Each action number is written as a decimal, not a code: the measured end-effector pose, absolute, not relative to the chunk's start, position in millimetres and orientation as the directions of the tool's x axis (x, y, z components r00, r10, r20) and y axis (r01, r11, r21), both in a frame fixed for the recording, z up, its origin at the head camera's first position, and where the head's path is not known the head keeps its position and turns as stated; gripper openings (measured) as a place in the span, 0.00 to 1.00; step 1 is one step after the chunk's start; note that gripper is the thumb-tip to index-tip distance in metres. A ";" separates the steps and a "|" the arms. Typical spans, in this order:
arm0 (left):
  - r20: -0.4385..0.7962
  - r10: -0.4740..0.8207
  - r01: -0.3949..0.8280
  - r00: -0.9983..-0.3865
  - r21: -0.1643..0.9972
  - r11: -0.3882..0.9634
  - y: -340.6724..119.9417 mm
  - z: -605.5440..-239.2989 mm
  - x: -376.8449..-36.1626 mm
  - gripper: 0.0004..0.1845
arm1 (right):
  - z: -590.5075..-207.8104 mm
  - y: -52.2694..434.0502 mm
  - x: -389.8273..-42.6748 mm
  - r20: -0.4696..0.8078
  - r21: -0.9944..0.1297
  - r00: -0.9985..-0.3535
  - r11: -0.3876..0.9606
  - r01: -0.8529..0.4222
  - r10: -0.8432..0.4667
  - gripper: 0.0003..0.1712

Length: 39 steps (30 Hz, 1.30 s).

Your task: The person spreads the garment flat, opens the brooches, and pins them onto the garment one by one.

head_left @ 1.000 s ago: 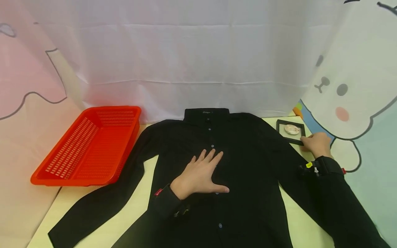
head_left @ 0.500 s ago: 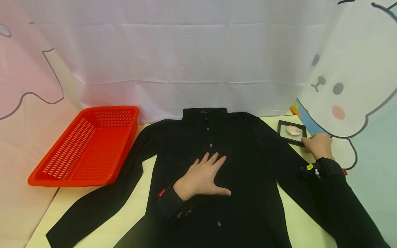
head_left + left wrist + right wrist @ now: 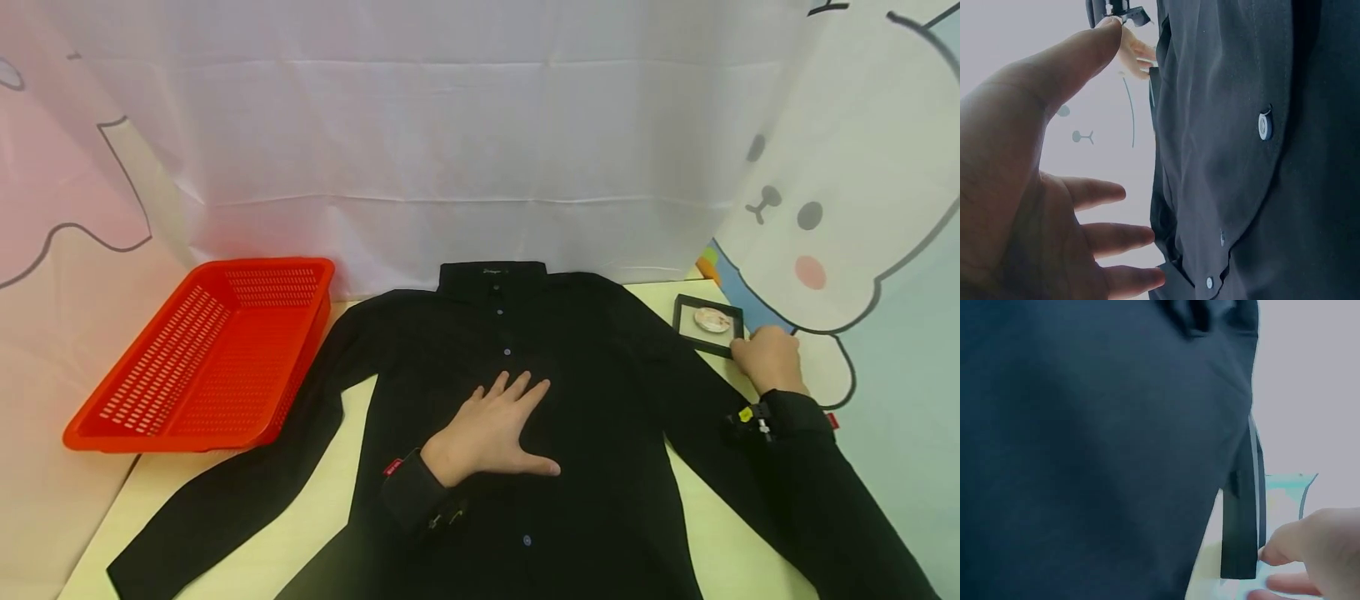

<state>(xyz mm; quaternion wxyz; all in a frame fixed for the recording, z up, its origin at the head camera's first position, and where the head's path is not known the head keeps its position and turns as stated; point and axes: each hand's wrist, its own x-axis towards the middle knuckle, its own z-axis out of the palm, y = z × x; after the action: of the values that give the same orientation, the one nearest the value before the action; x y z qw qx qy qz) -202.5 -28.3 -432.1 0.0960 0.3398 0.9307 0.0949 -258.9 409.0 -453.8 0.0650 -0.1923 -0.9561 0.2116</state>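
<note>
A black button-up shirt (image 3: pixel 600 400) lies spread flat, collar at the back and sleeves out to the sides. Over its front is my left hand (image 3: pixel 491 433), fingers and thumb straight and spread; whether it touches the cloth I cannot tell. The left wrist view shows that hand (image 3: pixel 1029 181) beside the shirt's buttons (image 3: pixel 1265 126). At the back right, my right hand (image 3: pixel 771 360) grips the near right corner of a small black frame (image 3: pixel 711 347) holding a pale oval, shell-like piece (image 3: pixel 712 320). In the right wrist view, the thumb (image 3: pixel 1285 544) meets the frame's edge; the other fingertips are partly hidden.
An orange-red plastic basket (image 3: pixel 300 396) with slotted sides stands at the back left, beside the shirt's sleeve. The pale yellow table (image 3: pixel 258 533) shows around the shirt. A white curtain (image 3: pixel 480 150) hangs behind, with printed cloth at both sides.
The frame and my right hand have shifted slightly right and toward me relative to the shirt. My left hand has moved a little right. The whole view has drifted slightly.
</note>
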 end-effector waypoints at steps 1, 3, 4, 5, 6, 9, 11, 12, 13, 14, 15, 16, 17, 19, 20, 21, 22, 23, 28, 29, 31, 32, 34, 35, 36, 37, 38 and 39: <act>-0.116 0.652 0.615 -0.749 0.243 0.750 -28.1 -432.0 -202.3 0.60 | -453.9 406.6 -258.0 0.071 -0.417 -0.921 0.850 0.321 0.383 0.17; -0.117 0.654 0.618 -0.747 0.242 0.748 -27.4 -431.9 -202.1 0.60 | -453.5 401.9 -256.4 0.114 -0.389 -0.938 0.884 0.260 0.326 0.16; -0.119 0.654 0.617 -0.747 0.242 0.748 -27.2 -431.6 -202.0 0.60 | -453.3 399.9 -255.8 0.125 -0.371 -0.951 0.902 0.221 0.284 0.18; -0.122 0.654 0.617 -0.746 0.243 0.749 -26.9 -431.5 -201.9 0.60 | -453.1 398.0 -255.4 0.124 -0.352 -0.963 0.918 0.184 0.240 0.20; -0.123 0.654 0.616 -0.746 0.245 0.749 -26.6 -431.4 -201.8 0.60 | -453.4 396.2 -255.6 0.113 -0.337 -0.973 0.929 0.152 0.200 0.21; -0.124 0.655 0.616 -0.745 0.250 0.747 -25.0 -431.5 -202.1 0.60 | -455.2 393.0 -256.3 0.095 -0.293 -0.992 0.954 0.056 0.088 0.21; -0.129 0.660 0.619 -0.740 0.254 0.743 -23.5 -431.6 -201.9 0.60 | -457.8 392.0 -257.3 0.122 -0.245 -0.992 0.970 0.004 0.035 0.19; -0.130 0.664 0.622 -0.737 0.256 0.740 -22.6 -431.6 -201.8 0.59 | -459.5 391.8 -257.8 0.142 -0.227 -0.990 0.974 -0.014 0.019 0.17; -0.131 0.667 0.625 -0.734 0.255 0.738 -21.7 -431.7 -201.6 0.59 | -460.8 391.5 -258.2 0.159 -0.211 -0.987 0.977 -0.028 0.006 0.16; -0.132 0.670 0.628 -0.730 0.256 0.735 -20.7 -431.7 -201.5 0.59 | -462.0 391.5 -258.6 0.171 -0.196 -0.985 0.980 -0.038 -0.004 0.15; -0.131 0.674 0.632 -0.727 0.255 0.732 -19.7 -431.9 -201.6 0.59 | -463.0 392.0 -259.0 0.173 -0.188 -0.985 0.981 -0.040 -0.007 0.14; -0.133 0.676 0.635 -0.724 0.255 0.730 -18.8 -431.7 -201.4 0.59 | -463.2 392.3 -259.0 0.163 -0.186 -0.987 0.982 -0.032 -0.002 0.13; -0.130 0.679 0.638 -0.722 0.254 0.727 -17.9 -431.8 -201.6 0.59 | -463.2 393.1 -259.0 0.147 -0.192 -0.989 0.981 -0.018 0.010 0.13; -0.126 0.683 0.643 -0.719 0.250 0.724 -16.4 -431.9 -201.9 0.59 | -461.7 394.8 -258.8 0.114 -0.198 -0.993 0.980 0.011 0.034 0.14; -0.124 0.685 0.646 -0.718 0.251 0.721 -15.8 -431.8 -202.0 0.59 | -460.5 395.8 -258.6 0.098 -0.205 -0.994 0.978 0.024 0.045 0.15; -0.122 0.687 0.648 -0.717 0.248 0.720 -15.2 -431.8 -202.1 0.58 | -459.0 396.5 -258.6 0.094 -0.211 -0.994 0.977 0.028 0.048 0.16; -0.122 0.688 0.650 -0.716 0.247 0.719 -14.9 -431.7 -201.9 0.58 | -457.7 397.0 -258.8 0.101 -0.214 -0.994 0.977 0.021 0.043 0.16; -0.120 0.688 0.650 -0.716 0.246 0.719 -14.5 -431.8 -201.9 0.58 | -456.9 398.1 -259.2 0.113 -0.221 -0.993 0.975 0.007 0.033 0.17; -0.118 0.687 0.650 -0.717 0.240 0.721 -13.4 -432.3 -200.7 0.58 | -454.7 399.7 -262.6 0.192 -0.258 -0.981 0.964 -0.071 -0.021 0.18; -0.118 0.687 0.652 -0.717 0.238 0.720 -13.1 -432.7 -200.4 0.58 | -454.9 399.7 -262.9 0.198 -0.264 -0.980 0.962 -0.073 -0.020 0.18; -0.118 0.690 0.654 -0.714 0.238 0.718 -12.2 -433.0 -199.9 0.58 | -455.0 398.8 -262.4 0.209 -0.272 -0.978 0.959 -0.083 -0.025 0.17; -0.117 0.691 0.655 -0.713 0.240 0.717 -11.7 -433.0 -199.7 0.58 | -455.4 398.5 -261.7 0.218 -0.278 -0.976 0.956 -0.092 -0.031 0.16; -0.117 0.693 0.656 -0.712 0.244 0.714 -10.5 -432.4 -199.2 0.58 | -456.2 397.2 -260.1 0.246 -0.274 -0.968 0.954 -0.123 -0.054 0.14; -0.115 0.695 0.657 -0.710 0.247 0.712 -10.0 -431.9 -199.1 0.57 | -455.9 396.2 -259.1 0.253 -0.273 -0.965 0.952 -0.139 -0.069 0.12; -0.111 0.698 0.659 -0.708 0.254 0.708 -9.6 -431.5 -199.1 0.57 | -455.4 395.1 -258.1 0.249 -0.272 -0.965 0.950 -0.152 -0.083 0.10; -0.108 0.701 0.660 -0.705 0.261 0.704 -9.3 -431.2 -199.2 0.57 | -455.0 394.0 -257.5 0.236 -0.270 -0.967 0.950 -0.159 -0.095 0.08; -0.105 0.705 0.664 -0.701 0.265 0.699 -9.1 -431.0 -199.3 0.57 | -454.3 392.9 -256.8 0.221 -0.265 -0.970 0.951 -0.162 -0.103 0.08; -0.103 0.709 0.667 -0.698 0.268 0.696 -8.7 -430.8 -199.5 0.57 | -453.1 391.5 -256.0 0.197 -0.259 -0.974 0.953 -0.159 -0.109 0.09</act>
<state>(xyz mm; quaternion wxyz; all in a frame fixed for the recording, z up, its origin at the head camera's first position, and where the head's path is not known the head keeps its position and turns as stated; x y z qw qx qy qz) -199.5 -8.7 -430.8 0.0995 0.3757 0.9153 0.1054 -256.0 391.5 -453.1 0.0908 0.0681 -0.9839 0.1379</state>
